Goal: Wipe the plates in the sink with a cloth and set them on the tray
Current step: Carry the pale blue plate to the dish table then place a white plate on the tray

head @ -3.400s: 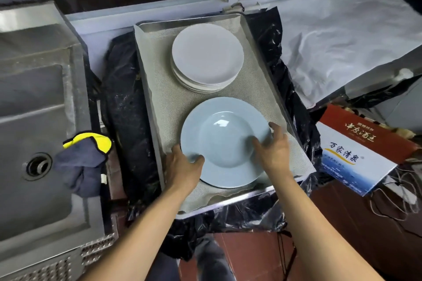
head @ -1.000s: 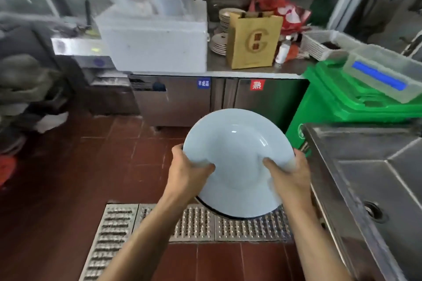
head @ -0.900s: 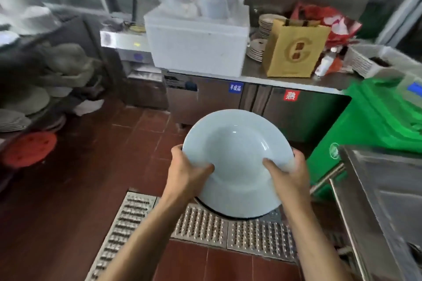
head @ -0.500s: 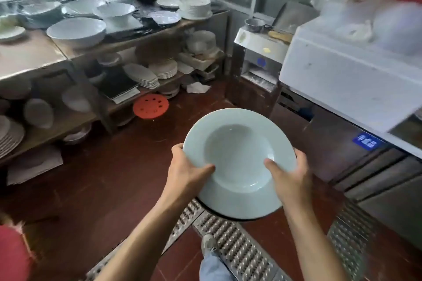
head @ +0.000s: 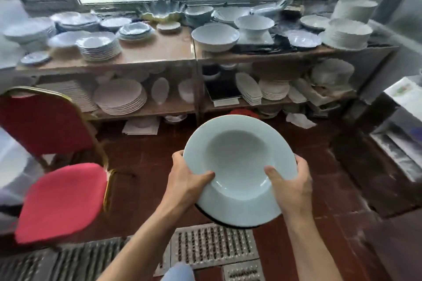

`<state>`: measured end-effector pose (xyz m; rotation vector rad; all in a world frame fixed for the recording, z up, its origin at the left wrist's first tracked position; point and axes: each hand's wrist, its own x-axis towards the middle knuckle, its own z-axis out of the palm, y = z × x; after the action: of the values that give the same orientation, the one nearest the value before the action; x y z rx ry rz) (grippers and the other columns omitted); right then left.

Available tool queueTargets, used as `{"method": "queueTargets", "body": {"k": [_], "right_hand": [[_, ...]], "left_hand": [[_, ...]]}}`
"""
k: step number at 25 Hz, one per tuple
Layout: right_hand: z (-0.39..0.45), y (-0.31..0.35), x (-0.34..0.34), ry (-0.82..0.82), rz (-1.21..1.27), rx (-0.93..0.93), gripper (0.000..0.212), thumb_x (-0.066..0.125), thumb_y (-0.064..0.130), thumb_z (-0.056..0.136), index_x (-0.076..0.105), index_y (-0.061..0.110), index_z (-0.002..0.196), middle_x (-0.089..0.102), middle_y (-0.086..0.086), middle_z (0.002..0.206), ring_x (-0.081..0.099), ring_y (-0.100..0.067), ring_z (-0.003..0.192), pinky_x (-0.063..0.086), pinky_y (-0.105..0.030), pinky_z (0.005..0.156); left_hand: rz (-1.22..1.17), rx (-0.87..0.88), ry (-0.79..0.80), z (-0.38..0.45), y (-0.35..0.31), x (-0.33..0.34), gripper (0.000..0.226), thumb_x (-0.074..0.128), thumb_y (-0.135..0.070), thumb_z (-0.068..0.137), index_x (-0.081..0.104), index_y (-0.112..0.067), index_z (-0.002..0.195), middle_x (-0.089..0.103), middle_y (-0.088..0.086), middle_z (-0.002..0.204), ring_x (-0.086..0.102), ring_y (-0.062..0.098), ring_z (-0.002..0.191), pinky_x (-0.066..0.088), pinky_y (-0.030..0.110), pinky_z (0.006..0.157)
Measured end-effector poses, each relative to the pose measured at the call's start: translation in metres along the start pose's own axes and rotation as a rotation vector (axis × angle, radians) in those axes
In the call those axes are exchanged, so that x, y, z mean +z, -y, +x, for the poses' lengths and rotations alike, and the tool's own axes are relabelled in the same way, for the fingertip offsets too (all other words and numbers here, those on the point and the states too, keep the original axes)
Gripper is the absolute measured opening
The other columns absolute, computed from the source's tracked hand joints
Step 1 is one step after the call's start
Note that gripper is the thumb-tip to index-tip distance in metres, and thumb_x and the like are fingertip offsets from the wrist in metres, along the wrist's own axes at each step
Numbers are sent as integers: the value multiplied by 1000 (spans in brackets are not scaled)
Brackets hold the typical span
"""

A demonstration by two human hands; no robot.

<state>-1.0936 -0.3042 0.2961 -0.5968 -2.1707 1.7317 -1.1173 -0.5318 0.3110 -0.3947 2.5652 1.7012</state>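
Both hands hold the pale blue plate (head: 237,166) in the air over the red tile floor (head: 146,162): left hand (head: 185,180) on its left rim, right hand (head: 291,186) on its right rim, thumbs on top, fingers curled beneath. Crockery shelves (head: 159,52) stand far, red chair (head: 52,166) left
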Motion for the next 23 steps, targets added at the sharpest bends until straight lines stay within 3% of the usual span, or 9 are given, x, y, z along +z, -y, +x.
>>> {"method": "queueTargets", "body": {"k": [4, 6, 9, 17, 20, 23], "right_hand": [[61, 15, 71, 149, -25, -21, 55, 82, 19, 83, 52, 27, 128, 63, 9, 108, 64, -16, 100, 57, -40, 83], [92, 23, 110, 193, -42, -38, 54, 82, 19, 82, 52, 27, 126, 63, 9, 108, 64, -18, 101, 58, -46, 87], [138, 35, 171, 225, -42, -46, 53, 82, 17, 82, 52, 27, 125, 63, 13, 106, 64, -15, 99, 57, -44, 89], [261, 77, 347, 235, -7, -16, 50, 80, 12, 83, 55, 24, 124, 63, 16, 104, 62, -2, 95, 48, -27, 81], [305, 91, 399, 223, -3, 6, 48, 80, 11, 82, 57, 25, 122, 65, 14, 105, 65, -11, 98, 48, -30, 83], [351, 102, 446, 237, -2, 5, 48, 80, 12, 83, 57, 25, 123, 65, 13, 106, 64, -13, 98, 49, -32, 84]], "left_hand": [[-6, -53, -125, 66, 6, -22, 71, 85, -17, 70, 37, -17, 122, 49, -17, 99, 57, 20, 103, 52, 37, 89], [-27, -76, -166, 104, 9, -33, 77, 86, -24, 64, 37, -17, 123, 49, -17, 99, 58, 21, 104, 52, 39, 90], [-76, -103, -217, 169, 12, -50, 78, 79, -35, 54, 36, -23, 119, 53, -15, 103, 60, 21, 105, 54, 44, 92], [-73, -103, -259, 369, -1, -114, 74, 84, -19, 67, 41, -18, 126, 55, -9, 108, 59, 21, 106, 53, 44, 93], [-83, -119, -264, 436, -13, -132, 81, 78, -32, 55, 42, -17, 126, 55, -14, 104, 60, 22, 106, 53, 46, 94], [-98, -134, -259, 498, -21, -142, 77, 82, -26, 63, 42, -15, 128, 54, -14, 103, 59, 22, 106, 53, 44, 93]]}}
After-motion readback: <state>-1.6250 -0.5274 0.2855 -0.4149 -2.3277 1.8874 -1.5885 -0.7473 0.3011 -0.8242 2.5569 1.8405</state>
